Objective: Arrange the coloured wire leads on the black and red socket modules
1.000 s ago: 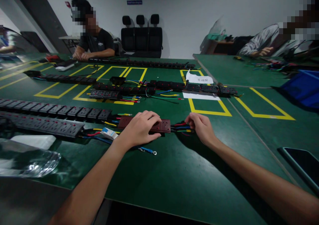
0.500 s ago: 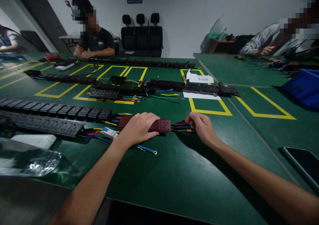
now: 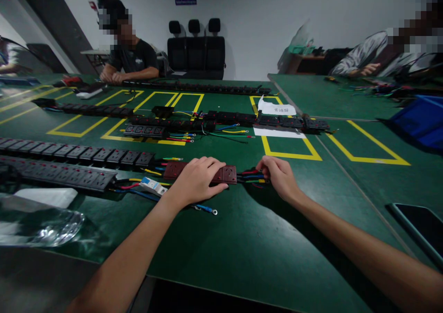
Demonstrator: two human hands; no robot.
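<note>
A dark red socket strip [image 3: 230,174] lies on the green table, and my left hand [image 3: 200,180] is wrapped over its middle from above. Red, blue, black and yellow-green wires [image 3: 251,177] come out of its right end. My right hand [image 3: 277,172] pinches the end of the red wire there. Left of the strip, a white and blue breaker [image 3: 154,186] sits among wires beside my left wrist. A blue wire with a ring lug [image 3: 209,209] pokes out below my left hand.
Two long black socket strips [image 3: 86,152] lie at the left, near a clear plastic bottle [image 3: 44,223]. More black strips [image 3: 235,117] cross the table beyond. A phone [image 3: 415,227] and blue bin [image 3: 420,123] are at the right. Other people sit across the table.
My left hand has slid slightly to the right along the red strip. My right hand stays at the wires.
</note>
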